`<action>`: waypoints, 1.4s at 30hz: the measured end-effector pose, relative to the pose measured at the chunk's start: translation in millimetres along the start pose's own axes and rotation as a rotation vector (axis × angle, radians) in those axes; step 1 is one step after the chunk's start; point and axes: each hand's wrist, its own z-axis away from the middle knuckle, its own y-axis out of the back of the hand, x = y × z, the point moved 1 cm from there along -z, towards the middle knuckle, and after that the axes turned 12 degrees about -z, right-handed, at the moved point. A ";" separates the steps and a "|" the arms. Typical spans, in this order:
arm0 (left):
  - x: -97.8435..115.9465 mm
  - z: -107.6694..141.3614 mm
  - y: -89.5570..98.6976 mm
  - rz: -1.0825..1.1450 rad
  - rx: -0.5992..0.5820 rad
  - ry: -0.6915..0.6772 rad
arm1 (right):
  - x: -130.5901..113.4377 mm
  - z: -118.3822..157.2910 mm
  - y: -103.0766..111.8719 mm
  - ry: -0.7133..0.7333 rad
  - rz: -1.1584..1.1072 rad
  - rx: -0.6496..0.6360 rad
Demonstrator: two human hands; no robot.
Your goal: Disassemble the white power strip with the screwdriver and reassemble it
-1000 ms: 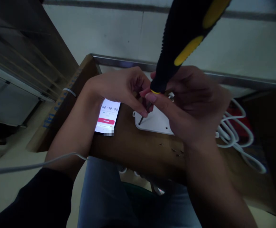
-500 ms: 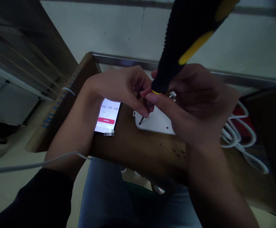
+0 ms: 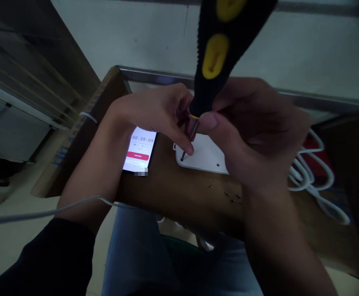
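Nearest to the view, the black-and-yellow screwdriver [image 3: 214, 55] is tilted above the surface [image 3: 173, 189]. Its handle has just been swung leftwards and its yellow inlays turned more to the front, while the lower end of the shaft is kept at the same corner hole. By the right hand [image 3: 256, 135], the thumb has been shifted from the yellow collar to just beside it; the fingers are curled behind the handle, partly hidden, and whether it is firmly gripped cannot be told. By the left hand [image 3: 157, 109], bent over from the other side, the lower shaft is pinched between thumb and fingers. The change is judged to be a turn or regrip, with the tool's alignment preserved; whether a screw is being moved cannot be seen.

Small screws [image 3: 227, 194] are scattered on the surface, on the near side of the white casing [image 3: 202, 156]. The casing is laid flat beneath the hands, its right part covered by the right hand. A lit phone [image 3: 140, 148] is placed left of it, its timer advanced by a second. To the right, a white cable [image 3: 302, 176] is looped beside something red [image 3: 316, 158]. Beyond, the view is closed by a pale wall [image 3: 154, 41].
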 end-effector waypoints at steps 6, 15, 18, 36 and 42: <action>0.7 -3.9 -5.3 0.130 0.010 -0.045 | -0.6 0.8 -0.2 -0.013 -0.067 -0.032; 1.6 1.8 0.5 0.167 -0.034 -0.122 | 1.6 0.5 1.8 0.017 0.041 -0.019; 2.3 1.7 0.9 0.174 0.014 -0.117 | 3.5 1.0 1.8 0.002 -0.044 -0.042; 5.7 0.3 -3.2 0.163 0.060 -0.011 | -1.5 5.5 -2.9 -0.119 0.011 0.103; 2.3 -4.8 -5.7 0.176 0.048 -0.099 | -5.4 4.1 -2.8 -0.089 0.031 0.033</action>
